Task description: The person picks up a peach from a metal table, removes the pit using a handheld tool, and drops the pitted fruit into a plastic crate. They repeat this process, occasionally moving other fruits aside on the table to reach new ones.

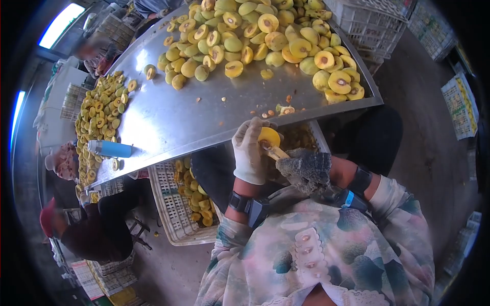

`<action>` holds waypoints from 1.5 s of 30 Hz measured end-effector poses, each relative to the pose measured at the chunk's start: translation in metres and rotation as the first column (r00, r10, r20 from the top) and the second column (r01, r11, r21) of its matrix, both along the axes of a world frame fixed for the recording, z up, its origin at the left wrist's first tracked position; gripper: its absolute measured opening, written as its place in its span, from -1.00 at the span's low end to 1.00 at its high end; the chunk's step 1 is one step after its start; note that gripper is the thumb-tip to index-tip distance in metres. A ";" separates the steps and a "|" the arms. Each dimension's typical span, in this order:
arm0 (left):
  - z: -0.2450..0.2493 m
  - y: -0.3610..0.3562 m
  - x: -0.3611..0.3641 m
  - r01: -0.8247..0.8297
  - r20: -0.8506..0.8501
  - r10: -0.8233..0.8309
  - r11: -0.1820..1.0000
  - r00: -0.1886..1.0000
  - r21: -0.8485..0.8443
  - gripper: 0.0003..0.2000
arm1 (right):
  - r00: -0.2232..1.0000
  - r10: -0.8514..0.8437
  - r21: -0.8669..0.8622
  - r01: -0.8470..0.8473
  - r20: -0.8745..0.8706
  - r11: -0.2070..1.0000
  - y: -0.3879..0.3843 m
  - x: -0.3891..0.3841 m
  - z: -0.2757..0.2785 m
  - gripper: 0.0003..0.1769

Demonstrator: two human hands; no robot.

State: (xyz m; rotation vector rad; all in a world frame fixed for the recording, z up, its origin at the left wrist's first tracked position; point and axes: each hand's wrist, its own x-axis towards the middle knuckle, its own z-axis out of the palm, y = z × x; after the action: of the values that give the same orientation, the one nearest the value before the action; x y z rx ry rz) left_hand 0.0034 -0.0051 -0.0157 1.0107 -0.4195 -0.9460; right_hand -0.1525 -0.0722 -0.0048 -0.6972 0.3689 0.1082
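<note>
My left hand [250,150], in a white glove, is closed around a yellow peach half [269,136] just below the table's near edge. The cut face is turned toward my right side. My right hand [306,171] wears a worn dark grey glove and grips a small tool with a pale, wood-like handle [277,152]. The tool's tip meets the middle of the cut face, and its working end is hidden there. Behind my hands, partly covered, is a crate [320,136] holding small brownish pieces.
The metal table [178,120] carries a big heap of peach halves [232,43], a second heap [99,112], scraps and a blue bottle [109,148]. A white crate [168,224] with peach halves stands below on the left. Stacked crates [375,25] stand right. Other people sit along the left.
</note>
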 end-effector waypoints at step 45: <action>-0.009 -0.051 0.318 -0.718 0.861 -0.468 0.530 0.197 0.452 -0.28 | 0.987 0.092 -0.990 -0.124 -0.130 -0.061 -0.024 -0.064 -0.111 -0.52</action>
State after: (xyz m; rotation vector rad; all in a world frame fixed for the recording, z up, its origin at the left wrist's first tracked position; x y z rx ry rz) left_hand 0.3214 -0.0563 -0.0246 2.6477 -0.9527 0.0287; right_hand -0.2169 -0.0961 -0.1157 -2.3337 0.3700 -0.0447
